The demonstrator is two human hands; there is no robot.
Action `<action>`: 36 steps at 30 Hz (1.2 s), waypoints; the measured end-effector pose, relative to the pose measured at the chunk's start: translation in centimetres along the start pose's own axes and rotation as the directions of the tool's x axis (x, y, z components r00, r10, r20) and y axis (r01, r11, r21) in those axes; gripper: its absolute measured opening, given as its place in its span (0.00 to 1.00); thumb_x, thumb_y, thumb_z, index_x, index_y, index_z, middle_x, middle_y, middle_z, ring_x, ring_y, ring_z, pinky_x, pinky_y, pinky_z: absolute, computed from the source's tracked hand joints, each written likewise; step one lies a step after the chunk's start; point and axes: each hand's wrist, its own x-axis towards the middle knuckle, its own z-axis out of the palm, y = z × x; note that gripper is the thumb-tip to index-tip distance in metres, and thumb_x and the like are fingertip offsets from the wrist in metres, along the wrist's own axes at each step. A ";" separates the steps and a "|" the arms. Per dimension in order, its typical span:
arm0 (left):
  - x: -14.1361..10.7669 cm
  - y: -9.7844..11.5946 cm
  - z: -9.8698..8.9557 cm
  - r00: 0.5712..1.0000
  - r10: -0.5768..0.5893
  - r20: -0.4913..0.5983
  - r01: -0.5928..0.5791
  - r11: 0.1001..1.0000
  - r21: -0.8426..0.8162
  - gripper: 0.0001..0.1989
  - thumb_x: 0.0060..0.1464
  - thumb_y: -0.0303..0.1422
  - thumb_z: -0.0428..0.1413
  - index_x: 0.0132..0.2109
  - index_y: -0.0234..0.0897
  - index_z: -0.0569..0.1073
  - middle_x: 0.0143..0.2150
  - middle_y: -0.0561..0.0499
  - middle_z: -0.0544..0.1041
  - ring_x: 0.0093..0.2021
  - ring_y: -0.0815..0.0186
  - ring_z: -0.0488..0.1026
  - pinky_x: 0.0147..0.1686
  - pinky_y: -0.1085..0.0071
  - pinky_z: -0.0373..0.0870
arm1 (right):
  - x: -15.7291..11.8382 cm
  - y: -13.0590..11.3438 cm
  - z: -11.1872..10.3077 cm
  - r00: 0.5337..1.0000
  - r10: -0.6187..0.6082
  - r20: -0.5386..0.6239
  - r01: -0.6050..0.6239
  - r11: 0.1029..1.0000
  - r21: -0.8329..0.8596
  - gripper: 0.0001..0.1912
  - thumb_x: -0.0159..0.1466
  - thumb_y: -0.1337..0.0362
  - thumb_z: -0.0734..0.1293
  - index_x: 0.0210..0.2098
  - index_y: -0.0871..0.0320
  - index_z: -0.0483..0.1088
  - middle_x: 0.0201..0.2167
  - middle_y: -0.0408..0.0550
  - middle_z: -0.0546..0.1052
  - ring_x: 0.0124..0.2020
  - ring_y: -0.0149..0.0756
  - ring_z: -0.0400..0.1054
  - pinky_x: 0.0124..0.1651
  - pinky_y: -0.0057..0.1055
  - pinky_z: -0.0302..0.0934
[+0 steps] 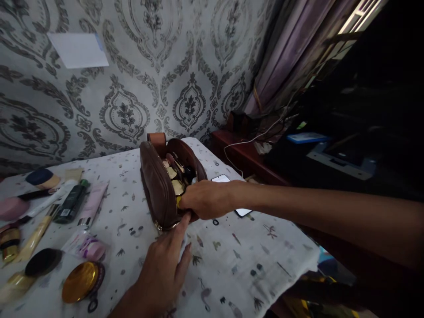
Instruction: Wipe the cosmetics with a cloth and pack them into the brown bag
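Observation:
A brown bag (pixel 159 190) stands unzipped on the white patterned cloth, with gold-lidded items (pixel 178 187) and brushes inside. My right hand (pixel 210 198) reaches across from the right into the bag's near end, its fingers bent around something yellow (pixel 179 202) that is mostly hidden. At the bag's near corner is my left hand (pixel 162 269), its index finger stretched to the zipped edge and its thumb apart, holding nothing that shows.
Cosmetics lie at the left: a dark green bottle (pixel 71 202), a pink tube (pixel 93 203), a gold compact (pixel 80 282), a black lid (pixel 43 262) and several brushes. A phone (pixel 243 212) lies partly under my right forearm. Behind is a patterned wall (pixel 132 88).

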 end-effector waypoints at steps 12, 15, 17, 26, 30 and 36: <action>-0.2 0.2 -0.3 0.999 -0.023 0.032 0.022 0.999 0.026 0.35 0.63 0.27 0.47 0.73 0.42 0.43 0.60 0.41 0.76 0.55 0.58 0.77 0.49 0.62 0.77 | -0.5 -0.2 1.9 0.985 0.030 -0.169 -0.016 0.996 0.084 0.11 0.65 0.69 0.64 0.44 0.58 0.77 0.36 0.51 0.80 0.38 0.39 0.73 0.31 0.29 0.55; -0.1 0.1 -0.7 1.000 0.009 0.027 -0.011 0.996 0.083 0.34 0.63 0.26 0.46 0.72 0.42 0.44 0.59 0.42 0.77 0.53 0.59 0.78 0.48 0.64 0.78 | -0.5 -0.2 1.8 0.988 0.028 -0.154 -0.019 0.998 0.059 0.13 0.65 0.70 0.64 0.47 0.57 0.76 0.38 0.51 0.80 0.39 0.40 0.74 0.32 0.29 0.55; 0.2 0.0 -1.5 0.999 0.054 0.003 -0.053 0.984 0.168 0.33 0.62 0.26 0.46 0.72 0.41 0.46 0.55 0.42 0.79 0.48 0.59 0.81 0.44 0.66 0.79 | -0.5 -0.2 1.7 0.989 0.029 -0.144 -0.022 0.999 0.048 0.15 0.65 0.71 0.64 0.49 0.57 0.76 0.39 0.52 0.80 0.40 0.41 0.74 0.32 0.30 0.55; 4.0 0.9 -6.3 0.977 -0.097 0.191 -0.080 0.660 0.747 0.30 0.58 0.23 0.47 0.66 0.47 0.62 0.35 0.51 0.76 0.31 0.59 0.79 0.22 0.69 0.70 | -2.3 0.2 3.1 0.891 0.285 -0.353 -0.211 0.949 0.233 0.16 0.62 0.76 0.61 0.43 0.59 0.76 0.37 0.53 0.81 0.38 0.42 0.76 0.32 0.30 0.54; 4.0 0.5 -6.7 0.986 -0.046 0.162 -0.102 0.601 0.793 0.27 0.60 0.25 0.46 0.64 0.44 0.65 0.36 0.51 0.77 0.31 0.59 0.79 0.21 0.69 0.68 | -3.9 0.3 4.9 0.811 0.314 -0.493 -0.140 0.923 0.357 0.15 0.60 0.78 0.61 0.39 0.58 0.76 0.36 0.49 0.81 0.37 0.38 0.75 0.33 0.28 0.56; 3.3 -0.5 -6.7 0.989 0.079 0.127 -0.148 0.644 0.751 0.25 0.62 0.26 0.42 0.65 0.41 0.59 0.33 0.52 0.76 0.30 0.62 0.78 0.21 0.70 0.65 | -4.2 0.3 9.5 0.565 0.272 -0.779 0.187 0.878 0.442 0.20 0.60 0.81 0.58 0.42 0.59 0.75 0.37 0.48 0.79 0.35 0.31 0.74 0.36 0.25 0.62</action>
